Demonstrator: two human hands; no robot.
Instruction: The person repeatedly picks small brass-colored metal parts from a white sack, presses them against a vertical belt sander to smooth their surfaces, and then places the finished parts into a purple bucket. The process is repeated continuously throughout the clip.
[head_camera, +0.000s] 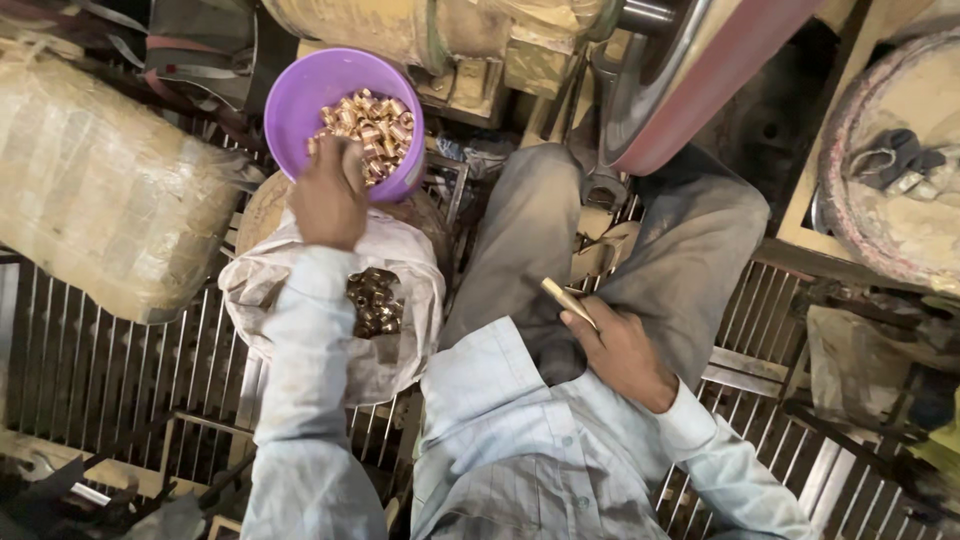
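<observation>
One purple bowl sits in the upper left-centre of the frame, holding a heap of small shiny brass sleeves, too many to count. The left hand reaches over the bowl's near rim, fingers curled among the pieces; whether it grips any cannot be told. Just below it, one open pale sack holds a second, darker pile of sleeves. The right hand, at centre over the lap, is closed around one brass-coloured rod. One wrapped bundle lies at far left.
</observation>
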